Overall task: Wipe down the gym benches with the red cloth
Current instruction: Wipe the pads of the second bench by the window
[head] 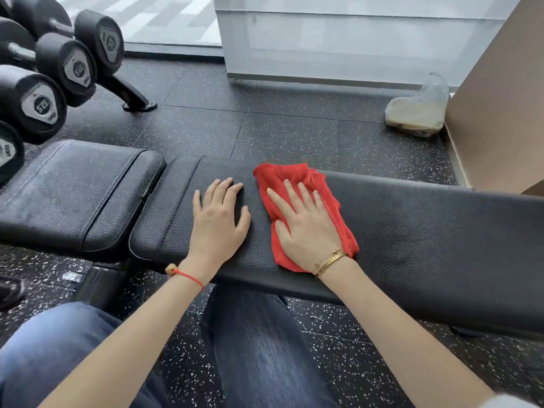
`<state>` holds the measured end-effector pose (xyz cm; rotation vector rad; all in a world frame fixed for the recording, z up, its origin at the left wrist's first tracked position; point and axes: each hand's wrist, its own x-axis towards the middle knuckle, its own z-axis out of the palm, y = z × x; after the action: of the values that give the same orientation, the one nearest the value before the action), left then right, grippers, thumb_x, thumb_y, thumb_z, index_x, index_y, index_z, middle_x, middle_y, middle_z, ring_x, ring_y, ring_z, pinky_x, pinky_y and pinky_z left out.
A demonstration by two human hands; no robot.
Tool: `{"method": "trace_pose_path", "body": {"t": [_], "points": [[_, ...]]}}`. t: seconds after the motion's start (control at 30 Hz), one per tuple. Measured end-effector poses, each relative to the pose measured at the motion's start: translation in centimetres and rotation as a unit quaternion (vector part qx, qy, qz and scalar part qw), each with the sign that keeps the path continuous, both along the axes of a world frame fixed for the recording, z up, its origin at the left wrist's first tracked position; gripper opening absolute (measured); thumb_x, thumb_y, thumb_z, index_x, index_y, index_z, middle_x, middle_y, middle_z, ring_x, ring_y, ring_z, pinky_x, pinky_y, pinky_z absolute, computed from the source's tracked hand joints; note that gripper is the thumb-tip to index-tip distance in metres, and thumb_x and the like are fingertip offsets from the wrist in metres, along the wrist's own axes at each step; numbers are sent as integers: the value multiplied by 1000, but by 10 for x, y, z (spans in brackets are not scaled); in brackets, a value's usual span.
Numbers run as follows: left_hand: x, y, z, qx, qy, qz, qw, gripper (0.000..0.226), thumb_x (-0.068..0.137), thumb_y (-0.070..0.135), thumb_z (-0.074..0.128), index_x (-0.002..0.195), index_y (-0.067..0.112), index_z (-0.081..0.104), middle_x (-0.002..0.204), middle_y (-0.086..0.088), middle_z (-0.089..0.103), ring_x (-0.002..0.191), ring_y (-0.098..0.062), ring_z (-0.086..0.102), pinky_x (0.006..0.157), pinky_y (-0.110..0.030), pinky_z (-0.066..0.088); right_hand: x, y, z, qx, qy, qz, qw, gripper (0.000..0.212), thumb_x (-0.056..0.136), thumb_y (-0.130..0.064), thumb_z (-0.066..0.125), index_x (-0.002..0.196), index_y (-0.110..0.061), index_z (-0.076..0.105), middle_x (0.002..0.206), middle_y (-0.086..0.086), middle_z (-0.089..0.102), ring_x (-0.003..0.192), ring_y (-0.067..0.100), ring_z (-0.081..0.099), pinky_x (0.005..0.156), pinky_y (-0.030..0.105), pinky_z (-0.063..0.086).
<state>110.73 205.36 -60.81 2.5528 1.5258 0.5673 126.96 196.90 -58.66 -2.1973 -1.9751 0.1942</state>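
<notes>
- Red cloth (297, 184): crumpled flat on the long back pad (412, 231) of the black gym bench, toward its left end. The middle of the cloth is hidden under the palm; only edges show at the top, the right side and below the wrist.
- Right hand (306, 222): lies flat on the cloth, fingers straight and slightly spread, pressing down and gripping nothing. Gold bangle (331, 262) at the wrist.
- Left hand (219, 219): flat on bare pad just left of the cloth, not touching it, fingers spread wide, holding nothing. Red string bracelet (188, 275) with a bead at the wrist.
- Seat pad (76, 195): separate cushion left of the back pad, a narrow gap between them. The bench frame below is mostly hidden; the pad's right end is cut off by the frame edge.
- Dumbbells (44, 104) on a rack at upper left, cut off at the edge; numerals on the end caps hard to read.
- Plastic bag (418, 110) on the speckled rubber floor (265, 128) at upper right, beside a tan wall panel (500, 98); contents unclear.
- Blue jeans (265, 348) on the person's knees fill the lower foreground.
</notes>
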Motion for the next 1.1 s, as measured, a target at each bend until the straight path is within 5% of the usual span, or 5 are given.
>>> {"method": "trace_pose_path", "body": {"t": [0.27,0.6,0.87,1.1], "points": [[-1,-1,2,-8,1,-2,1000,49,96,34,48,142,16,47,153,-4,42,146,-24,31,120,-55,16,45,-51,3,-21,-12,6,1000,61,96,-36,37,151,-40,13,162,-3,7,150,21,5,122,39,1],[-1,0,1,-7,-1,-2,1000,49,95,36,48,141,18,48,152,-2,42,145,-23,32,120,-54,17,-9,59,4,-15,-2,-28,999,59,97,-32,36,153,-32,15,163,4,5,150,25,3,121,42,-3],[-3,2,1,-3,-13,-7,1000,49,92,38,46,137,18,51,148,-3,46,141,-25,35,119,-54,18,-12,-29,-1,-2,-8,-35,999,61,96,-34,37,152,-38,14,162,-1,8,150,21,7,122,40,3],[-2,-5,2,-16,0,-36,999,47,96,30,49,141,15,49,150,-9,43,143,-32,31,118,-59,17,39,-65,0,1,-1,-173,985,58,97,-29,39,151,-37,19,162,0,12,149,21,9,122,39,1]]}}
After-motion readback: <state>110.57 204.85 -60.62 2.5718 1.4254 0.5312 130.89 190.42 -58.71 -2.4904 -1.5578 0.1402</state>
